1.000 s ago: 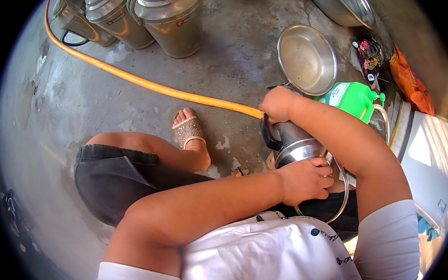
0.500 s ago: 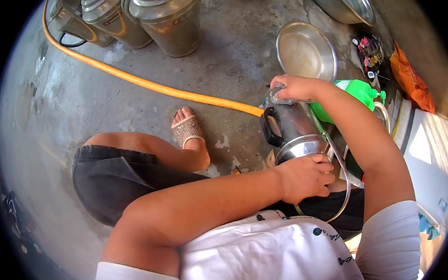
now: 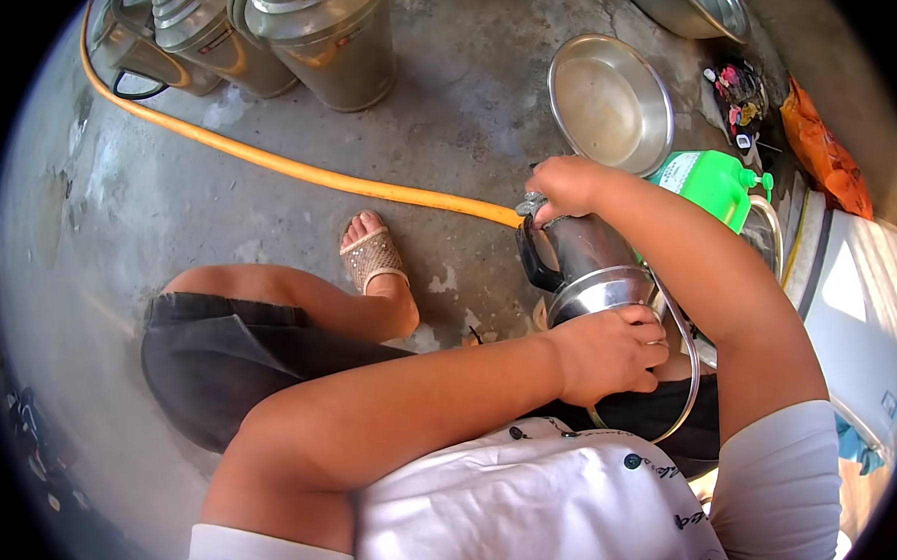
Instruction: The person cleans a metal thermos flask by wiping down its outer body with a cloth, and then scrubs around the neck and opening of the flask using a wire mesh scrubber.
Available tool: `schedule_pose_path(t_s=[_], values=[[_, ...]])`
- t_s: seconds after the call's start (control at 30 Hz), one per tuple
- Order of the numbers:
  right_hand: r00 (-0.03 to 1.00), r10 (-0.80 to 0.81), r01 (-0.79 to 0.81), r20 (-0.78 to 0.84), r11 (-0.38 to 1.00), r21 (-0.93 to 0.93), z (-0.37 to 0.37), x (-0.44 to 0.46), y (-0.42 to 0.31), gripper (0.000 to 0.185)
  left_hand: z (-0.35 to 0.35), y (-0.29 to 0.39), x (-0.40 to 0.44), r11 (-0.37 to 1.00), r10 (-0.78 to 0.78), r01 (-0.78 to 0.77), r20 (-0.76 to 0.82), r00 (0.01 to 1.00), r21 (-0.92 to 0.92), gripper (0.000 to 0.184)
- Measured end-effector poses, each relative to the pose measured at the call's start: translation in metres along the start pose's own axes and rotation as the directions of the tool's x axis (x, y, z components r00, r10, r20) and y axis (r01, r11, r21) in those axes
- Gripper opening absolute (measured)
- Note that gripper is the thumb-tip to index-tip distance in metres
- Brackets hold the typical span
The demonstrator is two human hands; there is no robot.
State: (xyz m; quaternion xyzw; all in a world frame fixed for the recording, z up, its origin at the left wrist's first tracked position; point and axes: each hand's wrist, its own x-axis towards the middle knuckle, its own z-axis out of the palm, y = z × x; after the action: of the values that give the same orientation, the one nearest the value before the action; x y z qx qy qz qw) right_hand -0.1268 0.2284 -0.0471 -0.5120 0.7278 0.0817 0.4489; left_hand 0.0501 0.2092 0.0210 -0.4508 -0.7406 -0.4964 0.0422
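A stainless steel thermos jug (image 3: 598, 258) with a black side handle (image 3: 538, 264) lies tilted across my lap, its wire bail handle (image 3: 691, 379) hanging down. My left hand (image 3: 614, 355) is closed round the shiny near end, fingers curled over it. My right hand (image 3: 568, 187) grips a grey scouring pad (image 3: 531, 204) against the far end of the jug, beside the black handle. The pad is mostly covered by the fingers, and the jug's far end is partly hidden by my right hand and forearm.
A yellow hose (image 3: 294, 169) runs over the concrete floor. Several metal canisters (image 3: 334, 60) stand at upper left. A steel basin (image 3: 606, 113) lies beyond the jug, near a green plastic container (image 3: 715, 188). An orange bag (image 3: 826, 158) lies at right.
My right hand has shifted slightly left and down with the scouring pad, toward the black handle side. My left hand keeps its hold on the thermos jug.
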Motion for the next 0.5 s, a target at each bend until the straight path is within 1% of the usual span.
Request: schedule_pose_path(t_s=[0.03,0.17,0.23,0.27,0.3,0.37,0.43,0.5], values=[[0.993,0.069,-0.067,0.096,0.997,-0.025,-0.001,0.001,-0.002,0.031,-0.001,0.000,0.000,1.000,-0.001,0.001,-0.002,1.000,0.001,0.034],[0.993,0.088,-0.080,0.080,0.993,-0.090,-0.004,0.005,-0.005,0.027,-0.004,-0.003,0.001,1.000,0.005,-0.005,-0.019,1.000,-0.001,0.033],[0.983,0.117,-0.108,0.139,0.992,-0.067,-0.010,0.008,-0.001,0.027,-0.001,-0.003,0.000,1.000,0.010,-0.010,-0.016,1.000,-0.010,0.032],[0.980,0.092,-0.096,0.177,0.995,0.013,-0.013,0.007,0.002,0.032,0.001,-0.003,-0.001,1.000,0.005,-0.005,-0.022,1.000,-0.011,0.032],[0.979,0.089,-0.093,0.184,0.996,0.011,-0.017,0.004,-0.003,0.032,0.001,-0.003,-0.001,1.000,0.009,-0.009,-0.024,1.000,-0.004,0.032],[0.986,0.000,-0.040,0.164,0.970,0.238,-0.018,-0.004,-0.016,0.041,0.003,-0.003,-0.002,1.000,0.015,-0.015,-0.028,0.999,0.000,0.032],[0.989,0.023,-0.054,0.143,0.974,0.221,-0.016,-0.007,-0.020,0.044,-0.001,-0.003,-0.002,1.000,0.009,-0.009,-0.057,0.998,-0.006,0.032],[0.992,0.043,-0.067,0.120,0.977,0.203,-0.011,-0.005,-0.018,0.046,-0.002,-0.004,-0.002,1.000,0.011,-0.012,-0.050,0.999,-0.005,0.033]])
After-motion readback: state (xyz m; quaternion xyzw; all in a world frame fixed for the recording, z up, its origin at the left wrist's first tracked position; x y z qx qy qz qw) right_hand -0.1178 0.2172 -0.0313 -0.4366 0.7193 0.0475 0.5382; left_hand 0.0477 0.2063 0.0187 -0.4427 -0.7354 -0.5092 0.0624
